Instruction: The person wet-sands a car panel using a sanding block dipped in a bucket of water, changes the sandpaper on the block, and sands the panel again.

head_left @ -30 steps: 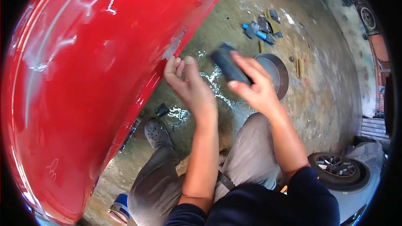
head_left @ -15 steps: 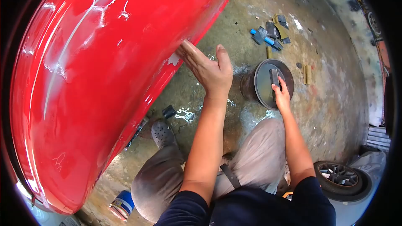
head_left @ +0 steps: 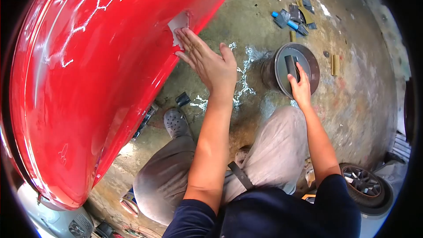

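Observation:
My left hand (head_left: pixel 212 68) is open, fingers stretched out, with its fingertips at the lower edge of a red car body panel (head_left: pixel 105 79). They lie against or just over a pale grey bare patch (head_left: pixel 178 23) with ragged edges. The panel looks wet and glossy. My right hand (head_left: pixel 301 90) grips a dark sanding block (head_left: pixel 290 65) between thumb and fingers. The block is over the dark round bucket (head_left: pixel 269 74) of greyish water; whether it touches the water I cannot tell.
Sandpaper pieces (head_left: pixel 298 15) and a blue roll (head_left: pixel 292 25) lie on the wet concrete floor beyond the bucket. A dark scrap (head_left: pixel 182 99) is near my clog (head_left: pixel 176 122). A can (head_left: pixel 129 202) stands by my knee; a car wheel (head_left: pixel 362 185) is at right.
My left hand has shifted slightly left and down along the panel, uncovering more of the grey patch. The right hand keeps the block at the bucket, now tilted differently. The whole view has shifted.

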A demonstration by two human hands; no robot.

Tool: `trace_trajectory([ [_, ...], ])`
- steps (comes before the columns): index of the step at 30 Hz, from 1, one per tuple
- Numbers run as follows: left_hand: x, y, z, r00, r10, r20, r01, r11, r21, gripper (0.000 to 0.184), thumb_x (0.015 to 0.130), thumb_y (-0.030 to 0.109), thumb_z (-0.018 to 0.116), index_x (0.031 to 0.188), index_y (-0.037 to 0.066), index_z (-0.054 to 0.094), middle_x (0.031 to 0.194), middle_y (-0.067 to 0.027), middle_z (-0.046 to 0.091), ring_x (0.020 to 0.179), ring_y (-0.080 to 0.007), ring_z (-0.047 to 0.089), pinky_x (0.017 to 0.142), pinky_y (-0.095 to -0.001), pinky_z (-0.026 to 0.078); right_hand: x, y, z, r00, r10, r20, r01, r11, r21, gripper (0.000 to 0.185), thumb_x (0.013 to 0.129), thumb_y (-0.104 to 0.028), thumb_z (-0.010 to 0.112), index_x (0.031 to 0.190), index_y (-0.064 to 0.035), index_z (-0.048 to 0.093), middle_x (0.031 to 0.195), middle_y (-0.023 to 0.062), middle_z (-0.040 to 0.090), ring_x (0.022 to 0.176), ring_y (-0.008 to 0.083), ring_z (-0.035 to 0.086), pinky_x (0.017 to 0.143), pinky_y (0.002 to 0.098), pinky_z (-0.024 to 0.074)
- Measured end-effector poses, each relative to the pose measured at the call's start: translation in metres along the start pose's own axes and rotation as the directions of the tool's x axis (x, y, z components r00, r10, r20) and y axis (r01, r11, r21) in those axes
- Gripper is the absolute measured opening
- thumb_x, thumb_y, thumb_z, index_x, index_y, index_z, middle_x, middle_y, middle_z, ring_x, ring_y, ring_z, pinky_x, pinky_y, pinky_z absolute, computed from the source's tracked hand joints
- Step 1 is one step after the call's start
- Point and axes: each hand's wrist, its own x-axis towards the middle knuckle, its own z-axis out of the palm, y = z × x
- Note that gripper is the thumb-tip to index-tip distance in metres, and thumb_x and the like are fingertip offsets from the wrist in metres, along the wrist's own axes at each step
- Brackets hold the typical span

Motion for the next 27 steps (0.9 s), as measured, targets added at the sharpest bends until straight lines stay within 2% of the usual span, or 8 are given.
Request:
trace_trajectory([
  [4, -0.01, -0.005, -0.005, 0.996, -0.016, 0.082, 0.007, 0.995, 0.103, 0.099, 0.09, 0.023, 0.064, 0.165, -0.009, 0.007, 0.173, -0.0302, 0.01, 0.163, -0.0399, 0.008, 0.129, -0.0614, 0.002, 0.003, 0.012, 0.005, 0.999, 0.017, -0.046, -0.014, 0.998, 0.061, 0.066, 0.095, -0.037, 0.068, 0.155, -0.0146, 0.05, 0.143, 0.0213, 0.06, 0.134, 0.0395, 0.057, 0.112, 0.0444, 0.0444],
  [13, -0.018, -0.007, -0.04, 0.934, -0.031, 0.356, -0.115, 0.917, 0.381, 0.096, 0.096, 0.027, 0.065, 0.163, -0.011, 0.009, 0.172, -0.0303, 0.013, 0.162, -0.0381, 0.012, 0.13, -0.0571, 0.007, 0.006, 0.008, 0.001, 0.989, 0.133, -0.071, -0.13, 0.99, 0.053, 0.068, 0.095, -0.043, 0.068, 0.155, -0.0171, 0.05, 0.137, 0.0197, 0.063, 0.097, 0.0347, 0.067, 0.094, 0.0442, 0.0517],
  [16, -0.019, -0.013, -0.046, 0.916, -0.009, 0.401, -0.152, 0.917, 0.368, 0.092, 0.096, 0.024, 0.064, 0.162, -0.013, 0.012, 0.171, -0.0333, 0.013, 0.161, -0.042, 0.012, 0.13, -0.0554, 0.008, 0.006, 0.007, -0.001, 0.982, 0.172, -0.074, -0.165, 0.982, 0.086, 0.071, 0.095, -0.047, 0.067, 0.157, -0.02, 0.047, 0.139, 0.0204, 0.063, 0.103, 0.0374, 0.069, 0.096, 0.0461, 0.0521],
  [20, -0.05, 0.007, -0.022, 0.913, 0.101, 0.396, -0.167, 0.977, 0.135, 0.085, 0.099, 0.019, 0.063, 0.161, -0.014, 0.016, 0.17, -0.0344, 0.013, 0.16, -0.0475, 0.012, 0.131, -0.051, 0.01, 0.008, 0.014, 0.003, 0.945, 0.291, -0.147, -0.273, 0.953, 0.132, 0.077, 0.098, -0.051, 0.063, 0.16, -0.0137, 0.039, 0.143, 0.0258, 0.06, 0.115, 0.0414, 0.068, 0.101, 0.0487, 0.0504],
  [23, -0.077, 0.067, 0.026, 0.777, 0.28, 0.563, -0.26, 0.958, -0.118, 0.046, 0.09, 0.009, 0.071, 0.134, -0.003, 0.063, 0.148, -0.0289, 0.053, 0.143, -0.0487, 0.042, 0.12, -0.0536, 0.036, 0.008, 0.001, -0.009, 0.899, 0.426, -0.099, -0.392, 0.886, 0.247, 0.078, 0.102, -0.051, 0.057, 0.158, -0.0025, 0.034, 0.144, 0.0319, 0.057, 0.126, 0.0442, 0.062, 0.106, 0.0492, 0.0475],
  [25, -0.094, 0.095, 0.072, 0.671, 0.447, 0.592, -0.338, 0.895, -0.292, 0.029, 0.08, 0.002, 0.07, 0.108, -0.001, 0.076, 0.126, -0.0226, 0.067, 0.124, -0.0406, 0.057, 0.111, -0.0469, 0.046, 0.005, 0.007, -0.006, 0.905, 0.378, -0.194, -0.298, 0.891, 0.344, 0.075, 0.103, -0.049, 0.056, 0.157, -0.0019, 0.035, 0.142, 0.0318, 0.058, 0.129, 0.045, 0.06, 0.107, 0.0481, 0.046],
  [26, -0.101, 0.1, 0.098, 0.545, 0.535, 0.645, -0.429, 0.839, -0.334, 0.024, 0.078, 0.003, 0.068, 0.1, 0.001, 0.078, 0.112, -0.0192, 0.071, 0.115, -0.0378, 0.061, 0.106, -0.0445, 0.05, 0.006, 0.01, -0.005, 0.904, 0.351, -0.243, -0.242, 0.89, 0.386, 0.073, 0.104, -0.048, 0.055, 0.157, -0.0016, 0.035, 0.141, 0.0318, 0.059, 0.13, 0.0454, 0.059, 0.108, 0.0476, 0.0453],
  [27, -0.106, 0.106, 0.122, 0.354, 0.508, 0.785, -0.485, 0.817, -0.311, 0.023, 0.081, 0.008, 0.067, 0.1, 0.003, 0.079, 0.114, -0.019, 0.073, 0.116, -0.0374, 0.065, 0.104, -0.0446, 0.052, 0.005, 0.01, -0.006, 0.904, 0.337, -0.263, -0.202, 0.878, 0.433, 0.069, 0.105, -0.041, 0.055, 0.156, 0.0008, 0.035, 0.143, 0.0312, 0.057, 0.132, 0.0452, 0.057, 0.111, 0.0466, 0.0427],
])
